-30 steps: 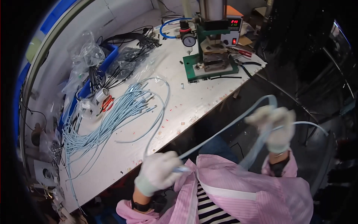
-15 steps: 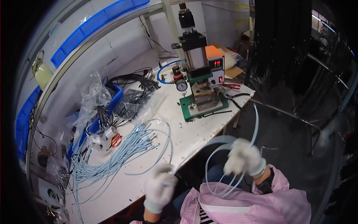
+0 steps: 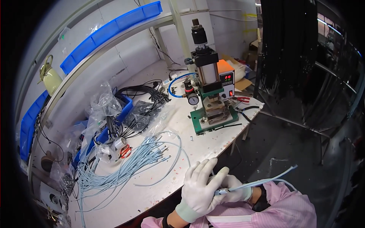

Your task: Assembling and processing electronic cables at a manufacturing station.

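My left hand (image 3: 198, 189), in a white knit glove, is raised at the table's front edge with its fingers stretched out and slightly apart. Behind it and partly hidden, my right hand (image 3: 240, 193), gloved too, is closed around a light blue cable (image 3: 262, 181). A cable end with a small metal tip (image 3: 221, 191) shows between the hands, close to my left palm. From the right hand, lengths of the cable stick out to the right over the lap. On the table to the left lies a pile of similar light blue cables (image 3: 114, 176).
A press machine (image 3: 213, 83) on a green base stands at the back right, beside an orange-topped control box (image 3: 227, 81). Pliers (image 3: 247, 110) lie near the table corner. Red-handled snips (image 3: 125, 151), a blue bin (image 3: 131, 106) and black cables (image 3: 146, 91) are further left.
My hands, apart before, have come together in front of my body. My left hand has moved right and its fingers have straightened. The looped cable has swung down to the right.
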Tool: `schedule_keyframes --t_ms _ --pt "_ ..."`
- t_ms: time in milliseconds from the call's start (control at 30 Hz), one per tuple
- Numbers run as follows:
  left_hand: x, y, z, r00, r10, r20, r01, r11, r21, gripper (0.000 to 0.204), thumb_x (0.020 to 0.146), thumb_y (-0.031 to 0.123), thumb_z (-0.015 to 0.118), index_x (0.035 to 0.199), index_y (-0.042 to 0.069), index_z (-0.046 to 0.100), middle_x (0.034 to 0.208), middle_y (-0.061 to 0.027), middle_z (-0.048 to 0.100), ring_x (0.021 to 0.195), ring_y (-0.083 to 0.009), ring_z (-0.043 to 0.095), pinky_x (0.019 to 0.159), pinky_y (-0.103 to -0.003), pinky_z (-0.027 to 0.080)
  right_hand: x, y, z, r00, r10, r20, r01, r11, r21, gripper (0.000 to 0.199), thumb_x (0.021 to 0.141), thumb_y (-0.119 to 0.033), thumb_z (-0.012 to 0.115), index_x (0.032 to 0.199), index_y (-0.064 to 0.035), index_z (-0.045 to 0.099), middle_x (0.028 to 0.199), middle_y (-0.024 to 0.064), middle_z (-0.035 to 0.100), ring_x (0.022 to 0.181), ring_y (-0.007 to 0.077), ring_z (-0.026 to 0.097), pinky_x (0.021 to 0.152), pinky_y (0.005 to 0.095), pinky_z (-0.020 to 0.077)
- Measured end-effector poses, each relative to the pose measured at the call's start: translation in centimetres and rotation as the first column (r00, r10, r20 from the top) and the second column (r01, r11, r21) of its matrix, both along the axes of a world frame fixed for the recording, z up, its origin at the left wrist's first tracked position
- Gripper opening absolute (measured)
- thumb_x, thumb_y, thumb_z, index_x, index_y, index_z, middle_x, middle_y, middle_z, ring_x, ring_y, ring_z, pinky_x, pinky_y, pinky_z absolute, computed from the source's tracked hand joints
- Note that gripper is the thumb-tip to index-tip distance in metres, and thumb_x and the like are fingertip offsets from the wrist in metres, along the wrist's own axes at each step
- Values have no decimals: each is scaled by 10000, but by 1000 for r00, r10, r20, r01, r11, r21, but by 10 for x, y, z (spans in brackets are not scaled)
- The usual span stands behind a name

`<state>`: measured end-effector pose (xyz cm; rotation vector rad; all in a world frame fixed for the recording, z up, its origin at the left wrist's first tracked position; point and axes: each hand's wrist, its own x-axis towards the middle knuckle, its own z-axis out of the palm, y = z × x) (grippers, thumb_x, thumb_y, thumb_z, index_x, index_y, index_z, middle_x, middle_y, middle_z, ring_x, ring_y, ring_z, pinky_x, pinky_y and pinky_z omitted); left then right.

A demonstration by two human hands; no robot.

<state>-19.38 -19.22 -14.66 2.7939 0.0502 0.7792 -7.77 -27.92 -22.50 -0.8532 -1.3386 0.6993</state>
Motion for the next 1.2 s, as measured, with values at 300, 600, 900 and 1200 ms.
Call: schedule_keyframes --t_ms 300,600,900,1200 --pt "13 -2 -21 981 42 190 -6 982 -189 533 807 435 548 1151 30 515 1099 -220 505 858 -348 566 706 -353 463 19 -13 34 999 -27 -30 22 990 -140 131 825 -91 552 900 9 593 717 49 612 674 113 573 600 259 460" --pt "-26 43 -74 971 238 -12 -119 443 -889 255 869 239 521 936 1 581 509 -20 477 419 -115 451 410 -248 364 52 18 71 999 25 32 -12 931 -366 202 849 -87 484 1003 29 546 686 61 609 496 89 517 467 220 399" --pt "-147 103 -78 574 738 355 394 130 -910 347 951 328 343 944 22 508 519 2 439 330 -76 267 322 -227 232 -14 190 169 497 473 727 87 807 -584 416 802 -256 470 1110 23 485 606 87 572 474 161 542 422 316 437" --pt "-215 134 -133 289 956 47 48 35 -998 349 927 329 391 929 6 525 551 -27 462 348 -94 307 335 -252 283 -47 299 45 281 212 936 240 929 -283 583 716 -304 585 1211 -33 438 1105 208 528 1000 350 532 830 410 444"
